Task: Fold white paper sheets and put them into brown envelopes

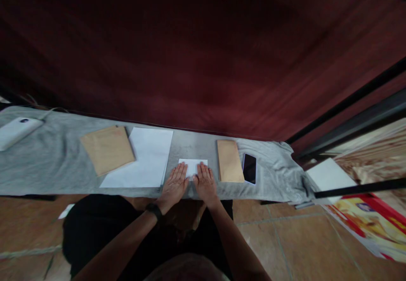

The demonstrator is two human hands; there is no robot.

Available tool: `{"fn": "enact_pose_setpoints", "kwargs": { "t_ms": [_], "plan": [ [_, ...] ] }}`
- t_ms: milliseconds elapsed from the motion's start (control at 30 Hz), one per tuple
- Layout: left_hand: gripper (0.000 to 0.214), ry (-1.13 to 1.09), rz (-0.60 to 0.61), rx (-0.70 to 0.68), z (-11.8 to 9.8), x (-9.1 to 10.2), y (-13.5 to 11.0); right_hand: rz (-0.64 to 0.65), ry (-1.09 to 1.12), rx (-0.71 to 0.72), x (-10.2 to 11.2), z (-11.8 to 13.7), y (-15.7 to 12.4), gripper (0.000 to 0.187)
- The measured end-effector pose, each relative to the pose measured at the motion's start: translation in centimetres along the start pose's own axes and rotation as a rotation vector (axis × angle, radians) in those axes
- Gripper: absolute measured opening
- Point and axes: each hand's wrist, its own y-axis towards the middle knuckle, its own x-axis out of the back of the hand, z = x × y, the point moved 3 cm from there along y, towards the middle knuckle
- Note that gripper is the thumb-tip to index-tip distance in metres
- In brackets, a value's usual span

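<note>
A small folded white sheet of paper (192, 167) lies on the grey cloth in front of me. My left hand (175, 182) rests flat on its left part, fingers stretched out. On its right part lies my right hand (205, 181), palm down with the fingers extended. Just left of my hands is a stack of large white paper sheets (149, 156). Brown envelopes (109, 150) overlap that stack's left side. To the right of my right hand sits a pile of narrower brown envelopes (230, 160).
A smartphone (249, 168) touches the right-hand envelopes. A white device (19, 131) with a cable lies at the far left of the grey cloth (63, 158). Dark red panelling (196, 61) rises behind. A red and yellow box (371, 222) stands at lower right.
</note>
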Motion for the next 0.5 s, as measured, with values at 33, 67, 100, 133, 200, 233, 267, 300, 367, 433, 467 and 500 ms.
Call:
{"fn": "enact_pose_setpoints", "kwargs": {
  "t_ms": [33, 67, 100, 133, 200, 233, 267, 300, 367, 433, 467, 500],
  "plan": [
    [0.059, 0.001, -0.010, 0.012, 0.3, 0.1, -0.1, -0.012, -0.010, -0.010, 0.0, -0.2, -0.1, 0.055],
    [0.059, 0.000, -0.019, 0.023, 0.5, 0.2, -0.3, -0.021, -0.020, -0.020, 0.0, -0.3, -0.2, 0.055],
    [0.059, -0.002, -0.028, 0.036, 0.7, 0.2, -0.4, -0.027, -0.029, -0.031, 0.0, -0.5, -0.4, 0.055],
    [0.059, -0.006, -0.035, 0.048, 0.9, 0.3, -0.6, -0.031, -0.035, -0.042, 0.1, -0.8, -0.5, 0.055],
    [0.059, -0.012, -0.040, 0.067, 1.0, 0.5, -0.7, -0.031, -0.042, -0.054, 0.2, -1.2, -0.8, 0.055],
    [0.059, -0.010, -0.037, 0.075, 1.0, 0.5, -0.7, -0.031, -0.044, -0.058, 0.3, -1.4, -0.9, 0.054],
    [0.058, -0.003, -0.032, 0.086, 0.9, 0.6, -0.6, -0.031, -0.046, -0.060, 0.3, -1.5, -1.0, 0.054],
    [0.058, 0.005, -0.027, 0.097, 0.6, 0.6, -0.4, -0.030, -0.047, -0.063, 0.4, -1.6, -1.1, 0.054],
    [0.058, 0.013, -0.011, 0.109, -0.1, 0.6, 0.4, -0.028, -0.048, -0.071, 0.4, -1.7, -1.1, 0.054],
    [0.058, 0.000, 0.021, 0.089, -1.2, 0.3, 1.4, -0.021, -0.042, -0.077, 0.5, -1.7, -1.1, 0.055],
    [0.058, -0.011, 0.045, 0.069, -1.8, 0.0, 2.0, -0.015, -0.037, -0.079, 0.5, -1.6, -1.1, 0.055],
    [0.057, -0.021, 0.072, 0.050, -2.3, -0.2, 2.6, -0.009, -0.033, -0.082, 0.5, -1.6, -1.1, 0.055]
  ]
}}
